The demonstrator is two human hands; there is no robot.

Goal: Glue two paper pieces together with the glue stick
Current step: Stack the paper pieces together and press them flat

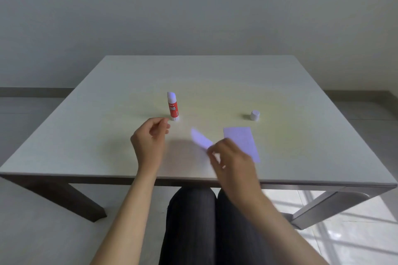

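Observation:
A red and white glue stick [173, 106] stands upright and uncapped on the pale table [215, 75]. Its white cap [255, 115] sits apart to the right. My right hand [231, 158] pinches a small pale paper piece [200, 140], lifted above the table and blurred. A second, larger paper piece [242, 140] lies flat just right of it, partly hidden by my right hand. My left hand [150, 137] hovers just left of and below the glue stick, fingers loosely curled and holding nothing.
The table's near edge [86, 175] runs just in front of my wrists. My legs [204, 221] are under the table. A grey wall stands behind the table's far edge, and tiled floor shows at the right.

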